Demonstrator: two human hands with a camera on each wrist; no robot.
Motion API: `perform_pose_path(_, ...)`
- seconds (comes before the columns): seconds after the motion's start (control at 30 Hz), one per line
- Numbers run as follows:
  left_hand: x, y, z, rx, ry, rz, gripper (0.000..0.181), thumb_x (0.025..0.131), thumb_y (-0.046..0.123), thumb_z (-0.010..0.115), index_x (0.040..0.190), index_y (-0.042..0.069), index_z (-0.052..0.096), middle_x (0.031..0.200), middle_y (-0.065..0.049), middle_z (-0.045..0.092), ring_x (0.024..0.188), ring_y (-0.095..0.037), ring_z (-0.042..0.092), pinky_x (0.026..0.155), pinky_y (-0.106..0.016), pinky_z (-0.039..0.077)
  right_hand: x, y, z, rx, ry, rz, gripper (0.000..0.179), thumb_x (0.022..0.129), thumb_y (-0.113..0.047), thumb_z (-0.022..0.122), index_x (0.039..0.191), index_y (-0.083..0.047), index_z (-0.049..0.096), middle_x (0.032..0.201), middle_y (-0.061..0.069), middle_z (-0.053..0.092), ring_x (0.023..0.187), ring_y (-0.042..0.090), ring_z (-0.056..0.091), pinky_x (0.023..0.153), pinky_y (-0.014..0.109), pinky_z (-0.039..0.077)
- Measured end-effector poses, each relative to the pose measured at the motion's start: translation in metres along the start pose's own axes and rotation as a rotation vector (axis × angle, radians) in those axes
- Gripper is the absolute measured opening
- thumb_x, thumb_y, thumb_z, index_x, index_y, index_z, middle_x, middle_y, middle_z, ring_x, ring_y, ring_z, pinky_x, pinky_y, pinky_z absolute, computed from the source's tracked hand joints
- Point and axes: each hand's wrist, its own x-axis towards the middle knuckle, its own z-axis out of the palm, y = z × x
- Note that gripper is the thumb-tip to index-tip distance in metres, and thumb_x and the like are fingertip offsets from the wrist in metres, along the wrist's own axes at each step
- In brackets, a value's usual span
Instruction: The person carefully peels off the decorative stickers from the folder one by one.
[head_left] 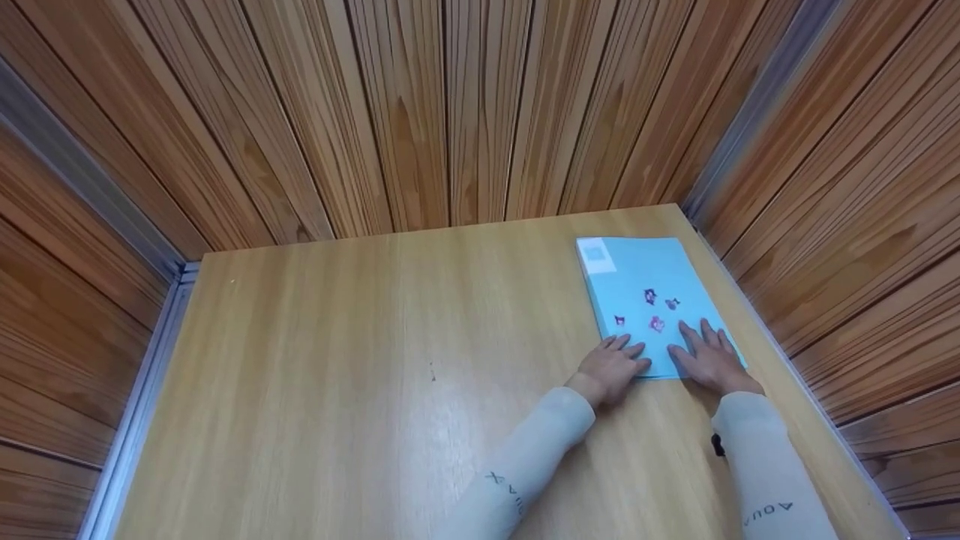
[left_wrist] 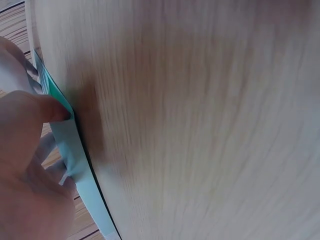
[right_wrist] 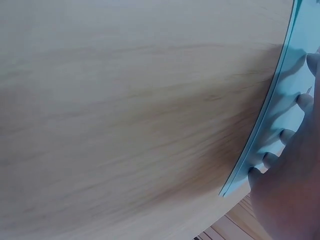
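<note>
A light-blue folder (head_left: 634,270) lies on the right part of the table, a white label (head_left: 598,256) in its far left corner and several small purple-pink stickers (head_left: 657,324) on its cover. My left hand (head_left: 610,367) rests on the near left corner, fingers spread. On the near right part of the cover lies my right hand (head_left: 709,362), its fingers extended. The left wrist view shows the left thumb right at the edge of the folder (left_wrist: 92,192). In the right wrist view, fingertips touch the folder (right_wrist: 274,120) just inside its edge.
The wooden table (head_left: 337,375) stretches to the left of the folder. Wood-panelled walls (head_left: 480,112) enclose it at the back and both sides, with metal rails (head_left: 142,420) along the side edges. The folder lies close to the table's right edge.
</note>
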Motion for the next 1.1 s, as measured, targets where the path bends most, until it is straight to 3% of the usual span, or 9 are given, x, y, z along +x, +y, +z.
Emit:
perform_pose_path(0.23,-0.003,-0.006,-0.003,-0.035,0.007,-0.003,0.045,0.111,0.034,0.044,0.156,0.038,0.042,0.166,0.013,0.03,0.156,-0.012,0.018,0.126,-0.03,0.013,0.0,-0.007,-0.004,0.006,-0.005,-0.01,0.079,0.107,-0.058,0.035,0.164,-0.008,0.013,0.165,0.034,-0.008,0.146,0.062,-0.011,0.111,0.079,-0.002)
perform_pose_path(0.53,-0.008,-0.01,0.001,-0.046,0.039,-0.042,0.04,0.111,0.037,0.04,0.15,0.035,0.052,0.16,0.014,0.041,0.152,-0.009,0.029,0.124,-0.028,0.02,0.001,-0.016,0.002,-0.02,0.003,-0.023,0.082,0.106,-0.058,0.04,0.162,-0.002,0.017,0.164,0.037,-0.002,0.145,0.065,-0.004,0.113,0.078,0.001)
perform_pose_path(0.7,-0.017,-0.008,0.004,-0.058,0.02,-0.039,0.041,0.112,0.039,0.038,0.152,0.038,0.048,0.163,0.015,0.036,0.153,-0.008,0.026,0.124,-0.028,0.02,-0.008,-0.016,0.006,-0.042,0.021,-0.031,0.082,0.105,-0.057,0.045,0.161,-0.002,0.023,0.163,0.036,0.006,0.143,0.064,0.006,0.11,0.08,0.011)
perform_pose_path(0.87,-0.023,-0.008,0.003,-0.04,0.019,-0.041,0.044,0.112,0.041,0.036,0.156,0.039,0.042,0.166,0.014,0.029,0.154,-0.008,0.022,0.124,-0.027,0.018,-0.01,-0.014,0.004,-0.026,0.045,-0.017,0.086,0.104,-0.059,0.045,0.161,0.0,0.021,0.162,0.036,0.006,0.144,0.061,0.007,0.109,0.08,0.019)
perform_pose_path(1.1,-0.025,-0.012,-0.002,-0.036,0.01,-0.032,0.047,0.111,0.041,0.037,0.158,0.035,0.039,0.167,0.012,0.03,0.154,-0.01,0.025,0.124,-0.03,0.02,-0.01,-0.011,0.003,-0.001,0.028,-0.006,0.092,0.102,-0.065,0.044,0.162,-0.001,0.016,0.165,0.034,-0.001,0.148,0.06,-0.001,0.11,0.08,0.012)
